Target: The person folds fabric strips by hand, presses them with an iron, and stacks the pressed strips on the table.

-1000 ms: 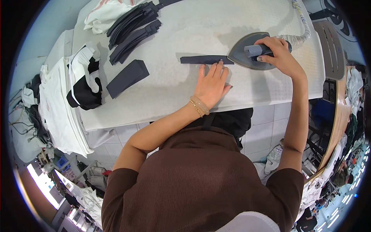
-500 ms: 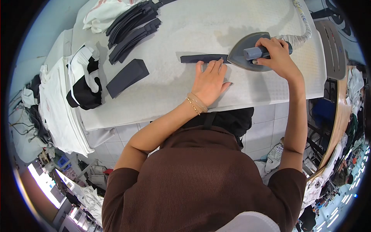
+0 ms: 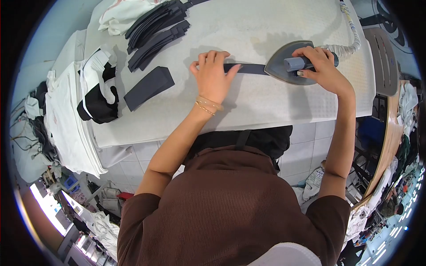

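Observation:
A narrow dark fabric strip [image 3: 253, 69] lies across the pale ironing surface. My left hand [image 3: 212, 75] is over its left end, fingers bent and apart, thumb reaching along the strip; the end under the hand is hidden. My right hand [image 3: 326, 68] is wrapped around the handle of an iron [image 3: 284, 55]. The iron's pointed tip rests on the strip's right part, which is hidden beneath it. Left of my left hand lies a wider dark fabric piece [image 3: 149, 88].
Stacked dark strips [image 3: 157, 44] lie at the upper left, near white cloth [image 3: 128, 17]. A black-and-white bundle [image 3: 100, 97] sits at the table's left side. The iron's wrapped hose [image 3: 344, 49] runs to the upper right. A grey chair back [image 3: 382, 62] stands beyond the right edge.
My left hand has moved left along the strip from near the iron's tip to the strip's left end. The iron stays near the same place under my right hand.

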Demonstrator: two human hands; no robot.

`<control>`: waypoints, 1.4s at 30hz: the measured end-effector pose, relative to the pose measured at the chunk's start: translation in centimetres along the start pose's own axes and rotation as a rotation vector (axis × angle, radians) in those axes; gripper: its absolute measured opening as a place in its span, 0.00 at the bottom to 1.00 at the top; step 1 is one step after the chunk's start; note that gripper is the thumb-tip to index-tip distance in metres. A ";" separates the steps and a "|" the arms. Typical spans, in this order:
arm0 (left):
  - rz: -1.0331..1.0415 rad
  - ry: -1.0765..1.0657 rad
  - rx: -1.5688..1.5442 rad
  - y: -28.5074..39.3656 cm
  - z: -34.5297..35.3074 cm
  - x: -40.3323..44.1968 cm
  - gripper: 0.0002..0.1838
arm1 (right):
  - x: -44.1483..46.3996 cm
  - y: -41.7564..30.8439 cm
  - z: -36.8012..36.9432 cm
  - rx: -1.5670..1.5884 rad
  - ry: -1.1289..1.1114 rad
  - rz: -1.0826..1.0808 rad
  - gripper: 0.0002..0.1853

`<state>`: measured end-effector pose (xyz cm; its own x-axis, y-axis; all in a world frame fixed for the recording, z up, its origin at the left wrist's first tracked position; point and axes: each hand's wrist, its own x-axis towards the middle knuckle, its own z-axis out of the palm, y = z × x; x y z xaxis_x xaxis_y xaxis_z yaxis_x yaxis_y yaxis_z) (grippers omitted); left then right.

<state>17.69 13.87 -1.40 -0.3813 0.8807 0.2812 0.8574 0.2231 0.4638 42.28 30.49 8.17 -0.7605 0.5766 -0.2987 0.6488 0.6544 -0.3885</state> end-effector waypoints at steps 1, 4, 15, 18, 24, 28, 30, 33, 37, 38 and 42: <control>0.000 0.000 0.001 -0.5 -0.1 0.2 0.19 | 0.0 -0.1 0.0 -0.001 0.001 0.006 0.22; -0.117 -0.130 -0.047 -1.3 -0.4 0.4 0.14 | -0.1 -0.3 0.0 0.003 0.013 0.008 0.22; -0.189 -0.085 -0.101 -1.9 0.6 0.2 0.08 | 0.0 -0.2 0.0 0.008 0.025 -0.013 0.19; -0.185 -0.066 -0.092 -1.9 0.9 0.2 0.07 | 0.0 -0.2 0.0 -0.001 0.019 -0.013 0.20; -0.179 -0.080 -0.085 -1.9 0.7 0.2 0.07 | 0.1 -0.3 0.0 -0.004 0.009 -0.007 0.19; -0.181 -0.092 -0.082 -1.9 0.7 0.3 0.08 | 0.1 -0.6 0.1 -0.016 -0.005 0.014 0.20; -0.170 -0.089 -0.089 -1.9 0.7 0.3 0.08 | 0.1 -1.0 0.3 -0.010 -0.004 0.015 0.20; -0.168 -0.083 -0.091 -1.8 0.7 0.3 0.08 | 0.3 -1.4 0.6 0.018 0.007 0.021 0.19; -0.166 -0.080 -0.090 -2.0 0.8 0.2 0.08 | 0.6 -2.7 0.7 0.012 0.028 0.089 0.18; -0.161 -0.081 -0.084 -2.0 0.8 0.2 0.09 | 0.6 -2.7 0.8 0.011 0.029 0.087 0.18; -0.212 -0.055 -0.083 -2.1 -0.3 -0.4 0.09 | 0.3 -1.9 1.1 0.040 0.100 0.016 0.20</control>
<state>15.88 12.94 -2.23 -0.5288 0.8396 0.1245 0.7278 0.3730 0.5756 40.73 28.87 7.84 -0.7423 0.6338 -0.2175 0.6574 0.6260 -0.4195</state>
